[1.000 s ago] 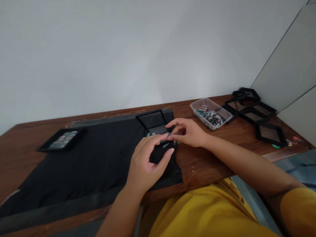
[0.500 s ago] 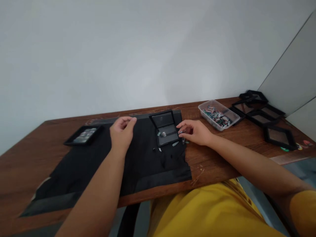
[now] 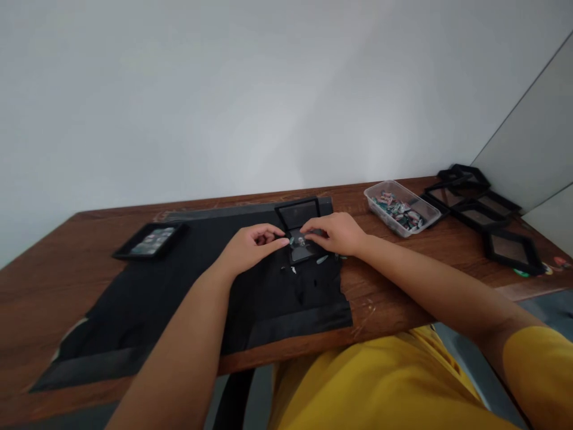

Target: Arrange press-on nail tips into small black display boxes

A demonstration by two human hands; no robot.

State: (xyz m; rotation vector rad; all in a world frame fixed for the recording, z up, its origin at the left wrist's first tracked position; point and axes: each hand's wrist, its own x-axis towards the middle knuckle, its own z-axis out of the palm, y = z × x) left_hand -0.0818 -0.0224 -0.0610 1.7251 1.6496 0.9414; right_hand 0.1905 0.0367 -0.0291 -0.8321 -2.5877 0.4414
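Observation:
An opened black display case (image 3: 299, 212) lies on the black cloth, lid tilted up at the back. Inside its base are a small greenish piece (image 3: 292, 240) and a small silvery piece (image 3: 301, 241). My left hand (image 3: 255, 246) is at the case's left edge, thumb and fingers drawn together beside the greenish piece. Over the right part of the case, my right hand (image 3: 335, 232) has its fingertips pinched close to the silvery piece. Whatever either pinch holds is too small to make out. A pale green leaf-shaped piece (image 3: 322, 260) lies at the case's front right corner.
A clear plastic tub (image 3: 418, 208) of colourful small pieces stands right of the cloth. Several black frames (image 3: 513, 246) are piled at the far right. Another black case (image 3: 154, 240) with pale contents lies left on the black cloth (image 3: 179, 292), which covers part of the wooden table (image 3: 40, 269).
My left hand has come down and right to the case's left edge. My right hand has moved left from the case's right side to over its inside.

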